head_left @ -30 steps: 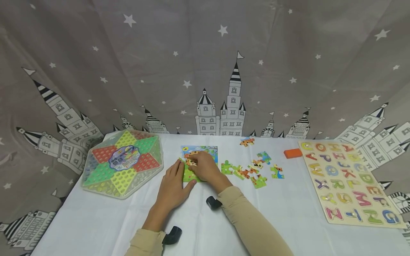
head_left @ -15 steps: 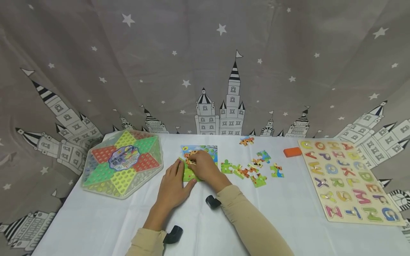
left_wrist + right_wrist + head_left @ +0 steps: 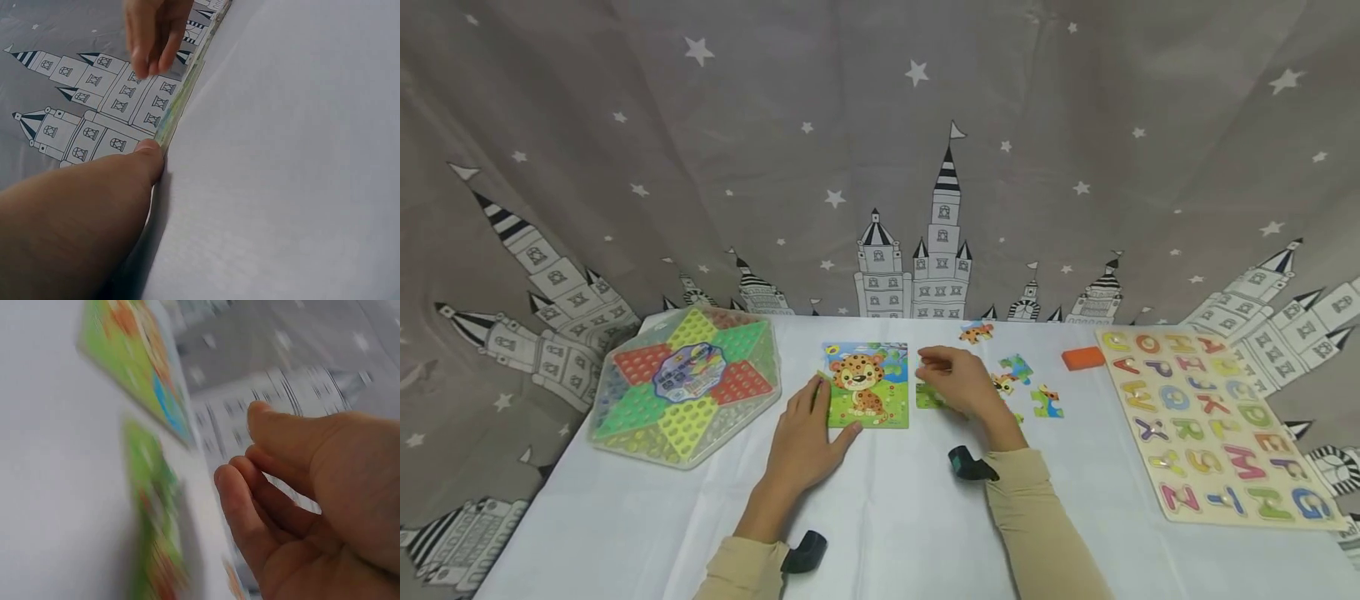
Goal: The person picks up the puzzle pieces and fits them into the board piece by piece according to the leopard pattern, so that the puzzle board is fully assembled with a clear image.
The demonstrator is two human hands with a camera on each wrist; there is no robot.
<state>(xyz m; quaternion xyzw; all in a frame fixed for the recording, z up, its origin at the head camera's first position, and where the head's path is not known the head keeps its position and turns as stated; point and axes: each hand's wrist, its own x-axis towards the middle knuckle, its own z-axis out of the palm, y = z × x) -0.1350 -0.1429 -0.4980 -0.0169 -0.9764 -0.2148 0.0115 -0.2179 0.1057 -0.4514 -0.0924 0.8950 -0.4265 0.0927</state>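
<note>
The puzzle (image 3: 883, 404) with the leopard lies flat on the white table (image 3: 880, 517), and the left hand (image 3: 805, 437) rests along its left side, the fingers extended and the thumb at its lower edge. The right hand (image 3: 962, 385), well apart from the left, hangs above the loose pieces (image 3: 1047, 402) to the right of the puzzle, its fingers softly bent, with nothing between thumb and fingertips. Farther right, the orange block (image 3: 1083, 358) is just beside the letter board (image 3: 1161, 392).

Flat square puzzle board (image 3: 865, 386) showing an orange spotted leopard on green, lying face up, green jigsaw piece (image 3: 928, 399) lying just beside it at 3 o'clock, partly hidden, orange spotted jigsaw piece (image 3: 976, 333) lying toward 2 o'clock, blue-green jigsaw piece (image 3: 1017, 367) lying farther out near 3 o'clock
</note>
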